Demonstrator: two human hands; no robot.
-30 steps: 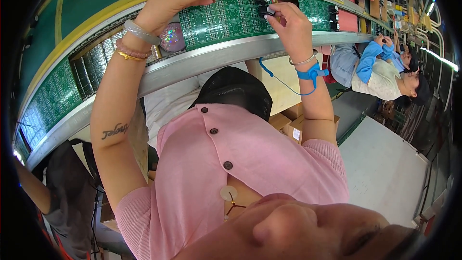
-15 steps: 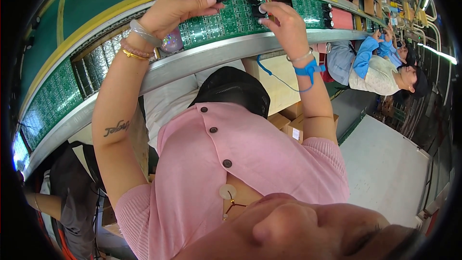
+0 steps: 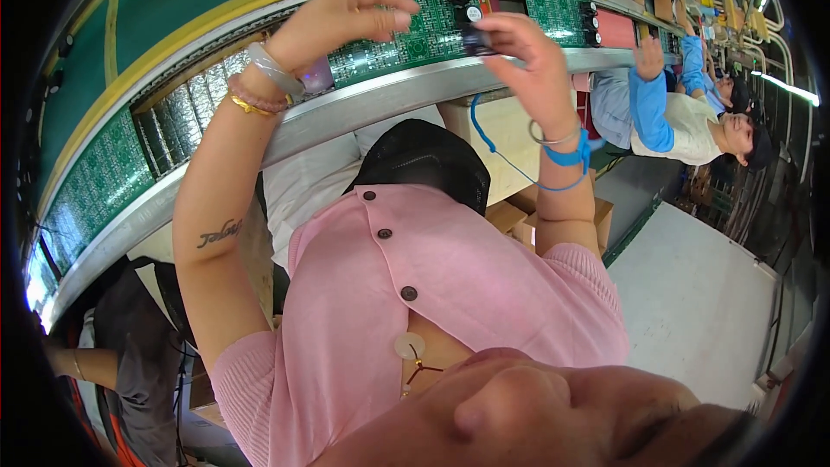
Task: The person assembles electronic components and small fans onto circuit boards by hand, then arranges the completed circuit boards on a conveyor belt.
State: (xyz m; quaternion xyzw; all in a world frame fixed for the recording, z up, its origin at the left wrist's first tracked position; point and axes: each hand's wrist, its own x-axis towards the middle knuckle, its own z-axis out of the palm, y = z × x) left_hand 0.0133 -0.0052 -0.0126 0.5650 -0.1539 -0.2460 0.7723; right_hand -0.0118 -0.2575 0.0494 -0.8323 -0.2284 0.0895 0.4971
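Observation:
A long green circuit board (image 3: 424, 30) lies in the metal-edged line in front of me. Above its middle my left hand (image 3: 350, 22) is open, its fingers spread and nothing between them. Farther right, my right hand (image 3: 529, 52) grips a dark cylindrical component (image 3: 475, 40) between thumb and fingers, over the board's near edge. This component is blurred, and I cannot tell whether it touches the board. Just beyond it stand two black cylindrical components with white tops (image 3: 473, 14). A blue wrist strap (image 3: 571, 154) circles my right wrist, with its cord hanging below.
A silver rail (image 3: 389, 86) runs along the near side of the line. Another green board (image 3: 553, 17) with black components (image 3: 591, 24) lies to the right. Two co-workers in blue sleeves (image 3: 648, 112) are at the far right; another person's arm (image 3: 91, 367) shows at lower left.
The black component that my left hand held is gone from it, and those fingers have spread. My right hand has drawn back slightly toward me with a dark component. A co-worker's hand has risen.

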